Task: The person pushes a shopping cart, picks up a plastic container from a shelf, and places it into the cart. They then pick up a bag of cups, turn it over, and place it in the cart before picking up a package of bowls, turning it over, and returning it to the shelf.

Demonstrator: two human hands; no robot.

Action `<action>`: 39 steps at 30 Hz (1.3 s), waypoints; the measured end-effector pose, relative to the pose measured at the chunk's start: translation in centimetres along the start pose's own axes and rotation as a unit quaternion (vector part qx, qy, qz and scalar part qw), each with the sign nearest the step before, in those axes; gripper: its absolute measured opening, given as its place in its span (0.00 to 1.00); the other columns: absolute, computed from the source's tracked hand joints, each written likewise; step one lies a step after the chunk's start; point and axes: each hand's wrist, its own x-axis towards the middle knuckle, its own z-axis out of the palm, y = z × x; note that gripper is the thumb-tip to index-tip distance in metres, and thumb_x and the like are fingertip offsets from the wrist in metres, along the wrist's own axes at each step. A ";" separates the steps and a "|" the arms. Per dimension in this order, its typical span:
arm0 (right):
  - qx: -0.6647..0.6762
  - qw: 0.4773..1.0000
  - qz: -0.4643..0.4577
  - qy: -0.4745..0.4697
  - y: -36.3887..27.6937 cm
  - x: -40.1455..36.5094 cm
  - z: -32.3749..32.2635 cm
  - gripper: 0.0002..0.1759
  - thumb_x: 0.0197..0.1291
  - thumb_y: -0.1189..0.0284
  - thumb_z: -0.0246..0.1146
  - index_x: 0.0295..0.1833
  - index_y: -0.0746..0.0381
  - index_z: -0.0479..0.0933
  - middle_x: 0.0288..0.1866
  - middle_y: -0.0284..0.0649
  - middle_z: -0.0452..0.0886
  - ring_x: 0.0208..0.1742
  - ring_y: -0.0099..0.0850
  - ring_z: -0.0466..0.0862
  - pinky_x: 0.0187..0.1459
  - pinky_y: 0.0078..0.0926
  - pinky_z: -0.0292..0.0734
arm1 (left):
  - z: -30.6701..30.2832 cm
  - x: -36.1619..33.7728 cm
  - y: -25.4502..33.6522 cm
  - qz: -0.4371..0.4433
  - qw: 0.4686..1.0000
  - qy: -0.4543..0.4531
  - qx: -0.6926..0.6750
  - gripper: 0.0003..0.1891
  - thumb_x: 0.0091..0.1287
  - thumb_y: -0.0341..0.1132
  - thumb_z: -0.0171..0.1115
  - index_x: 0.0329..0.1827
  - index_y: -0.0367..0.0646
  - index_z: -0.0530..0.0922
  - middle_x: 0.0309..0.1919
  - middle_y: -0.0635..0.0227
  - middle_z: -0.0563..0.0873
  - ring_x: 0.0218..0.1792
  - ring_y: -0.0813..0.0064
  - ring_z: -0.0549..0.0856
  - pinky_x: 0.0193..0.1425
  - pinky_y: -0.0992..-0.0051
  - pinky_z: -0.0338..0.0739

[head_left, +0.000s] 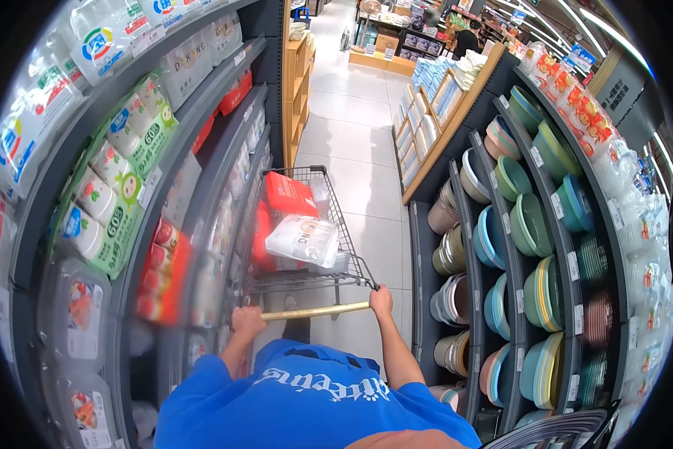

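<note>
Both of my hands are on the pale yellow handle (317,311) of a shopping cart. My left hand (248,322) is wrapped round the handle's left end, and my right hand (381,301) grips its right end beside the wire frame. Inside the cart (341,232) lie a red package (291,194), another red item (261,238) at the left side, and a white plastic-wrapped pack (303,239) on top. Some clear or greyish items are partly hidden beneath and behind them.
Shelves of wrapped goods (115,176) rise close on the left. Stacked plastic basins (531,224) fill the right shelves. Ahead, the tiled aisle (351,112) passes a wooden rack (299,82) and a towel display (426,120). A person (467,39) is far off.
</note>
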 end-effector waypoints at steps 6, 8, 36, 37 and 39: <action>0.005 1.000 0.026 0.006 -2.9 4.9 -0.1 0.19 0.56 0.70 0.59 0.52 0.63 0.82 0.45 0.58 0.87 0.52 0.55 0.86 0.53 0.50 0.79 | 0.2 5.6 -0.4 0.024 0.999 0.033 -0.028 0.08 0.50 0.40 0.66 0.30 0.50 0.88 0.29 0.61 0.89 0.34 0.61 0.89 0.46 0.62 0.75; 0.029 1.000 0.009 0.005 -1.2 8.8 2.5 0.18 0.55 0.70 0.60 0.51 0.63 0.83 0.43 0.57 0.87 0.49 0.54 0.86 0.51 0.49 0.80 | -0.2 7.7 -0.8 0.026 0.999 0.027 -0.033 0.08 0.50 0.39 0.66 0.30 0.50 0.88 0.29 0.61 0.89 0.34 0.60 0.89 0.46 0.61 0.75; 0.088 0.989 0.088 0.078 -12.3 22.5 5.0 0.12 0.54 0.72 0.63 0.40 0.69 0.84 0.28 0.49 0.87 0.33 0.40 0.90 0.39 0.39 0.82 | -8.0 30.5 -5.5 0.069 0.983 -0.142 -0.095 0.15 0.53 0.38 0.64 0.41 0.43 0.89 0.37 0.50 0.90 0.42 0.50 0.90 0.49 0.56 0.84; 0.088 0.988 0.088 0.087 -12.5 22.6 5.1 0.12 0.54 0.72 0.63 0.40 0.69 0.84 0.28 0.49 0.87 0.33 0.40 0.90 0.38 0.38 0.82 | -8.6 30.6 -5.6 0.065 0.981 -0.159 -0.095 0.16 0.53 0.39 0.65 0.42 0.44 0.88 0.39 0.51 0.90 0.44 0.51 0.90 0.50 0.56 0.84; 0.088 0.987 0.089 0.103 -12.6 22.5 5.2 0.12 0.54 0.72 0.64 0.39 0.69 0.84 0.28 0.48 0.87 0.32 0.39 0.90 0.37 0.38 0.82 | -9.1 31.4 -5.9 0.064 0.975 -0.191 -0.091 0.18 0.52 0.42 0.68 0.45 0.45 0.88 0.42 0.52 0.90 0.46 0.52 0.90 0.51 0.57 0.84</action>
